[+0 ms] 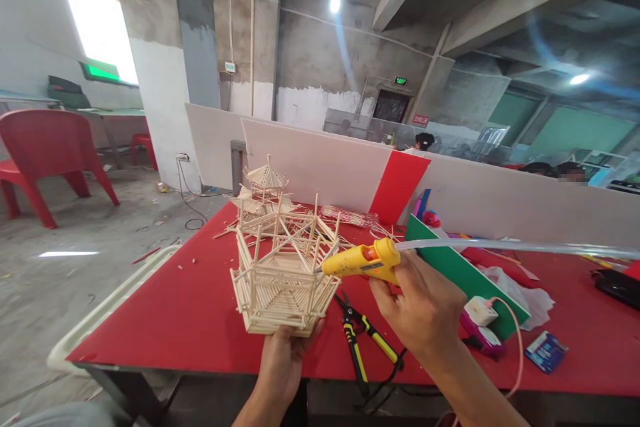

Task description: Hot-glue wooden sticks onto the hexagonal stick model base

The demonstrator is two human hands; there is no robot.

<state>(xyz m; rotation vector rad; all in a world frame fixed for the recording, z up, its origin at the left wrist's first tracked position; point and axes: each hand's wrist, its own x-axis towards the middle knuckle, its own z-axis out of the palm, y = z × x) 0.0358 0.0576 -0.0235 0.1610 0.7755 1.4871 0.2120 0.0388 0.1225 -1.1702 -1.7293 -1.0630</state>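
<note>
My left hand (284, 363) grips the base of a six-sided frame of thin wooden sticks (280, 280) from below, at the front edge of the red table (175, 307). In my right hand (425, 300) is a yellow glue gun (363, 261), its nozzle at the upper right part of the stick frame. A long clear glue stick (500, 247) runs out of the gun's back toward the right. Behind the frame stands a small stick pavilion (266, 180) with a pointed roof.
Yellow-black cutters (356, 347) lie below the glue gun. To the right are a green board (465, 280), a power socket (483, 327) with a pink cord and a blue box (546, 351). Loose sticks and a stick bundle (349, 216) lie behind. White panels (315, 153) border the table's back.
</note>
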